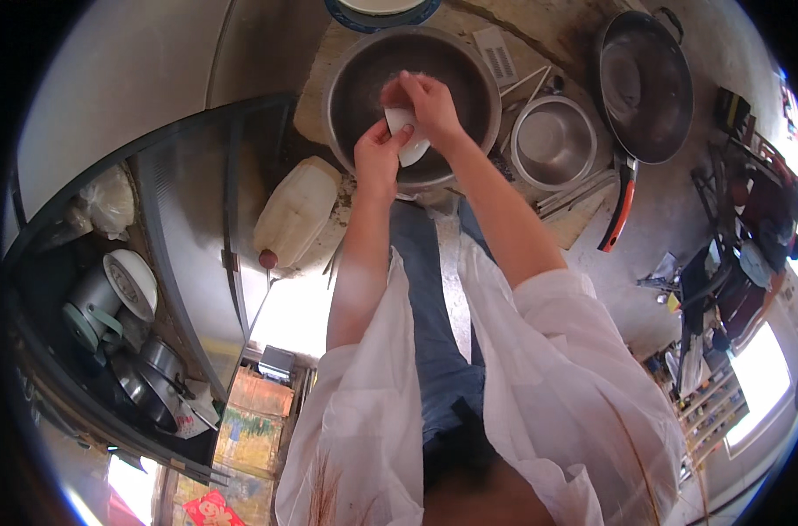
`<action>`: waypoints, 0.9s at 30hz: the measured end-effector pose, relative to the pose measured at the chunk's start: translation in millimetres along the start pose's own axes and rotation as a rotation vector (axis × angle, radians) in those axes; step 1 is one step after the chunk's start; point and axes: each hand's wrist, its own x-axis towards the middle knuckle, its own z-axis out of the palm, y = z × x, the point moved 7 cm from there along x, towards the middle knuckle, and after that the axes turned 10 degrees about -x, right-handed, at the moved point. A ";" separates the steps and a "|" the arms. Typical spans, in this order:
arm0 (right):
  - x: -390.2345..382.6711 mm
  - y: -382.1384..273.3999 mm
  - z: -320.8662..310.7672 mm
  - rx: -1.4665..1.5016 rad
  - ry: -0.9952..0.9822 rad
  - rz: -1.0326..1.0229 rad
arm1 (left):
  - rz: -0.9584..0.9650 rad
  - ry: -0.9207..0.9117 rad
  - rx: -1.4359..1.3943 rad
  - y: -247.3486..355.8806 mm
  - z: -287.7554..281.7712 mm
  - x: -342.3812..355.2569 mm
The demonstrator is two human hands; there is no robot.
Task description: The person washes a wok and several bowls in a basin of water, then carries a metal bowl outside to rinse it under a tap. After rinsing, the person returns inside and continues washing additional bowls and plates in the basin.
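Over a wide steel basin (338,110) at the top middle, I hold a small white bowl (413,149) tilted on its side. My left hand (379,158) is closed on the bowl's near left edge, its thumb laid across the white surface. My right hand (430,103) comes over from the right, its fingers curled down at the bowl's far edge. A reddish patch under those fingers is too blurred to tell from skin or a cloth. The basin's inside is dark, and part of it lies hidden behind both hands.
A smaller steel pot (553,142) stands right of the basin, beside several thin sticks. Farther right lies a wok (646,88) with an orange-black handle. A pale plastic jug (299,210) lies left of the basin. An open cabinet (162,210) with pots fills the left.
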 end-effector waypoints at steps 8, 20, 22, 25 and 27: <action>-85.3 -59.5 34.0 -1.025 0.458 -0.805 | -0.041 -0.212 -0.375 2.2 10.5 -8.5; 16.7 62.2 -29.1 0.587 0.040 0.404 | 0.138 -0.178 -0.432 -13.5 16.1 -25.8; -8.0 65.2 -24.4 0.760 0.426 0.342 | 0.239 -0.136 -0.378 -7.7 20.1 -24.2; -37.6 55.5 -7.0 0.653 0.691 0.374 | 0.225 -0.063 -0.377 -13.8 16.8 -20.6; -39.0 53.3 -8.0 0.594 0.778 0.418 | 0.161 -0.017 -0.481 -11.1 19.8 -17.3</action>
